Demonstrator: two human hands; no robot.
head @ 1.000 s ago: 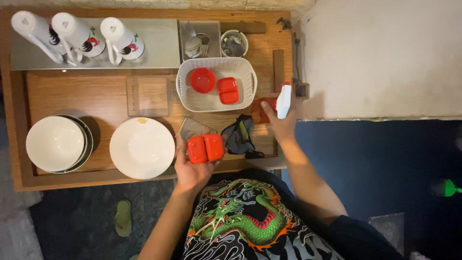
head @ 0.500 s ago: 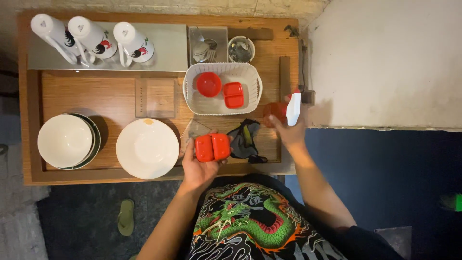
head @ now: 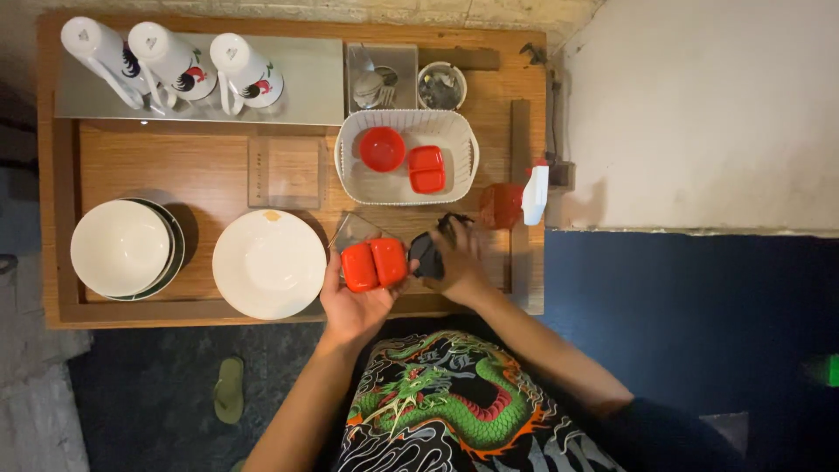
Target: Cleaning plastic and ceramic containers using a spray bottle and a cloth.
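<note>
A wooden table (head: 201,166) is standing against a rough, pale wall (head: 717,114), its raised rim running round the top. Beside it the wall is meeting a dark blue floor (head: 699,306) along a straight edge. Under the table's near side the floor is turning to dark speckled carpet (head: 140,393), with a grey mat (head: 39,411) lying at the corner and a green sandal (head: 229,389) resting on the carpet. Light is falling evenly from above, leaving soft shadows on the wood.
</note>
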